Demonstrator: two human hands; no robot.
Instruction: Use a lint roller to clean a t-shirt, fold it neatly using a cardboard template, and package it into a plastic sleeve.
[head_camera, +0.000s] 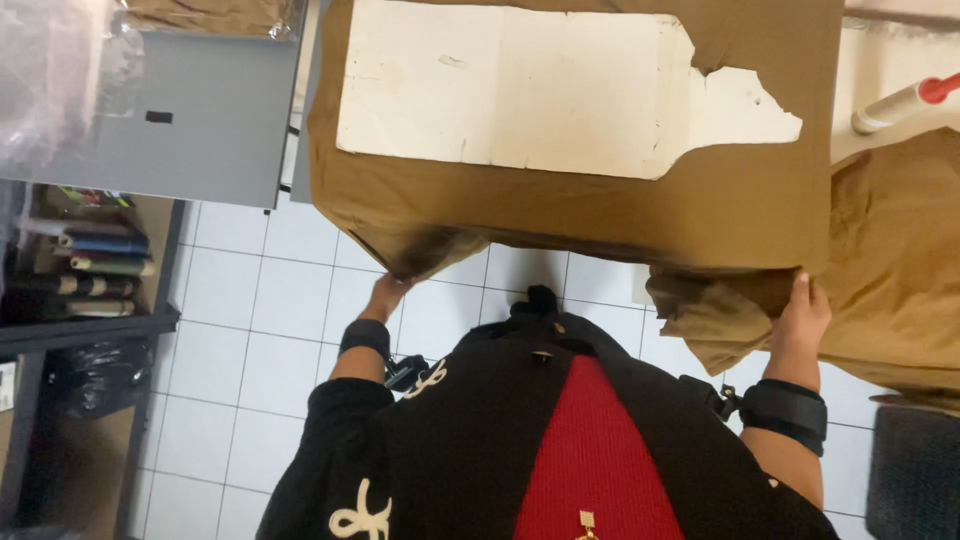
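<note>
Left hand and right hand, each grip pinching the lower edge of mid-frame tan brown fabric sheet under white cardboard pattern

Worker seen from above in a black top w/ a red knit panel down the centre front. Cream scroll-shaped motifs mark the black fabric at chest and lower sleeve; a small gold-coloured ornament sits near the bottom of the red panel. Sleeves pushed up, forearms bare. Left hand has a dark band round the wrist w/ a small black clip-like piece beside it. Right hand has a wider black strap round the wrist, a buckle-like tab on its inner side.
</note>
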